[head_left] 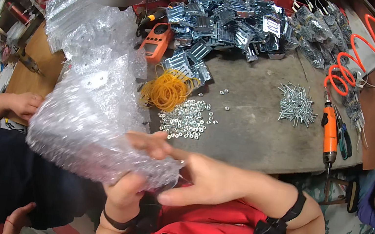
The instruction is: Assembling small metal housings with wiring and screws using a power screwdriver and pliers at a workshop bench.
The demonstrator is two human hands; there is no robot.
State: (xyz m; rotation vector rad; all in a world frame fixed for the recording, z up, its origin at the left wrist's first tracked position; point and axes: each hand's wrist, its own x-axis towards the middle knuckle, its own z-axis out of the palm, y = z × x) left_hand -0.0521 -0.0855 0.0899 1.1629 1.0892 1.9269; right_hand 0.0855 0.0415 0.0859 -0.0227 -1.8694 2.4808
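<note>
A long, crinkled bundle of clear bubble wrap point(104, 140) lies across my lap side of the table, its near end slightly smeared by motion. My left hand point(125, 190) grips that end from below, thumb up against the plastic. Over the same end reaches my right hand point(196, 180), its fingers stretched across the wrap and its thumb spread apart below. Whatever is inside the wrap cannot be made out. More bubble wrap point(96, 42) runs back to the table's far left.
Beyond lie yellow rubber bands point(167, 89), small nuts point(184, 119), screws point(297, 105), a heap of metal brackets point(228, 20) and an orange meter point(157, 41). At right are an orange power screwdriver point(329, 133) and coiled air hose point(351, 60). Another person's hand point(26, 105) is beside the wrap.
</note>
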